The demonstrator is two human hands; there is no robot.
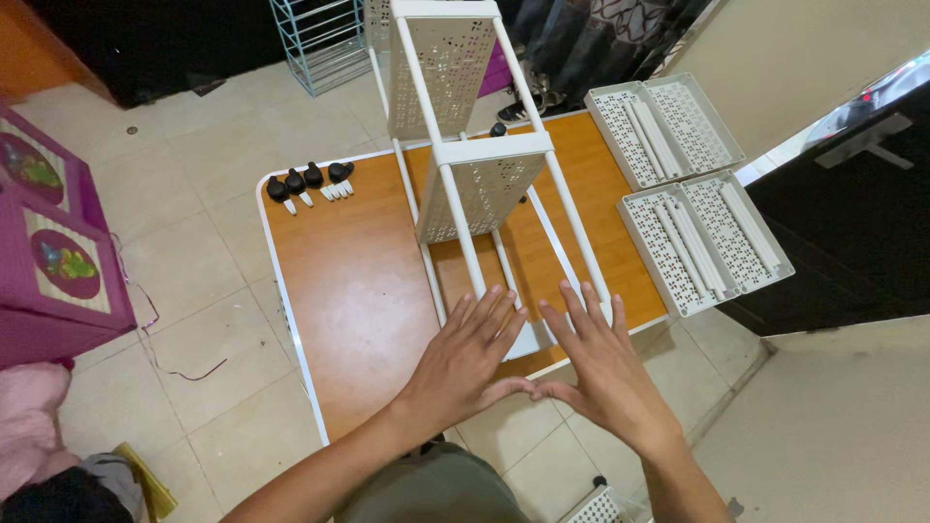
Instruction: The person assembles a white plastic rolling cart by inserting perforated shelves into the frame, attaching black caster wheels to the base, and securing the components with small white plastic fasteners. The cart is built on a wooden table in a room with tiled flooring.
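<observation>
1. The left hand is flat and open, fingers spread, palm down, holding nothing; its fingertips lie over the near end of the white rack frame
2. The right hand is open in the same way, fingers fanned and empty, just beside the left; the two thumbs touch at their tips, and the fingertips reach the frame's near right rail
3. Whether the palms press on the frame or hover just above it cannot be told from this view
4. The white rack frame lies lengthwise on the wooden tabletop, running from the near edge under the hands to the far edge and beyond; it is made of long white tubes joined by two perforated white panels, the far one raised higher than the near one
5. Four black caster wheels with white stems lie in a row near the far left corner of the tabletop, well apart from the hands
6. Two white perforated shelf trays sit to the right of the tabletop, one behind the other, each holding loose white tubes
7. A purple storage box stands on the tiled floor at the left
</observation>
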